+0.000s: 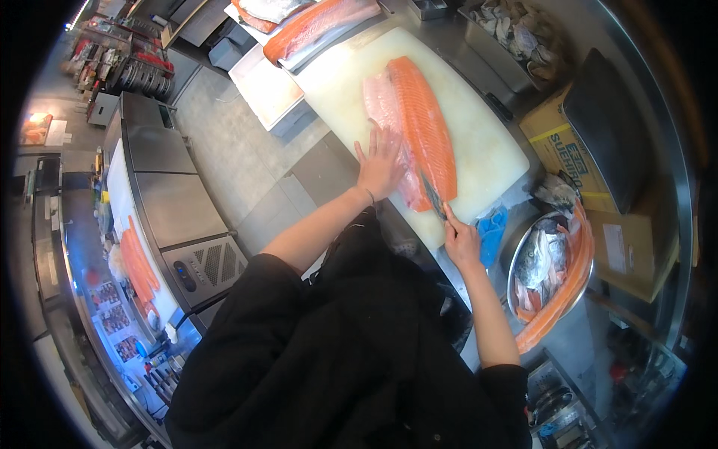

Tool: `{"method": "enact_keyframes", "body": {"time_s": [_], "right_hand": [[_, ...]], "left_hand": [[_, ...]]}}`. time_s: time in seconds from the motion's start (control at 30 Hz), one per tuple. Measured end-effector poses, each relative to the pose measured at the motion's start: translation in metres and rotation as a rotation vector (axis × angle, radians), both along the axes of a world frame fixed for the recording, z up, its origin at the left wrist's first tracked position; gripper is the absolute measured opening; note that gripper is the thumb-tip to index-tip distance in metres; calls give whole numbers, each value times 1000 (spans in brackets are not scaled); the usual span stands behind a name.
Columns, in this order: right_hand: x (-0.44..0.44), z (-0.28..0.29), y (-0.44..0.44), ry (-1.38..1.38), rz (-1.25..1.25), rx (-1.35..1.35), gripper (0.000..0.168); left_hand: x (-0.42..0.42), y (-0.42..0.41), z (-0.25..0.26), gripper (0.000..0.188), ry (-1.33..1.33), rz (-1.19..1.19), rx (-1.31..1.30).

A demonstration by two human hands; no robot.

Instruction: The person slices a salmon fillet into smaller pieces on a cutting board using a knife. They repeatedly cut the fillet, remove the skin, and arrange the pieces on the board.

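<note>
A salmon fillet (423,112) lies flesh up on the white cutting board (488,151), with a paler strip of belly flesh (381,101) along its left side. My left hand (382,163) rests flat on the pale strip, fingers spread. In my right hand (463,242) is the handle of a knife (432,191). Its blade lies along the line between the orange flesh and the pale strip, near the fillet's close end. How deep the edge sits cannot be seen.
A blue cloth (491,233) lies right of the board. Beside it, a metal bowl (510,283) holds a fish head and trimmings. More salmon (325,28) lies beyond the board. Another knife (498,106) sits at its right edge, near a metal pan (493,62) of shells and cardboard boxes (634,247).
</note>
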State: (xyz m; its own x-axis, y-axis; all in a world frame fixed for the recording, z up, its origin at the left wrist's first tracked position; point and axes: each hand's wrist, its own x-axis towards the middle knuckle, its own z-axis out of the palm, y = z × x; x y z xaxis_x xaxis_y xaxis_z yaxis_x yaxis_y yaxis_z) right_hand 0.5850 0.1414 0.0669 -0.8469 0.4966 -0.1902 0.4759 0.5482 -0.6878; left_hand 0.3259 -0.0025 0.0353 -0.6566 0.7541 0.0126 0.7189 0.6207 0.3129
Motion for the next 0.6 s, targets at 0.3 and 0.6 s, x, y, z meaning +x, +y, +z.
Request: {"method": "enact_keyframes", "body": {"time_s": [0.3, 0.6], "right_hand": [[53, -11, 6, 44, 32, -23, 49], [94, 12, 11, -2, 51, -24, 48]], "left_hand": [[-45, 6, 27, 78, -26, -73, -35], [-122, 51, 42, 64, -124, -16, -133]]}}
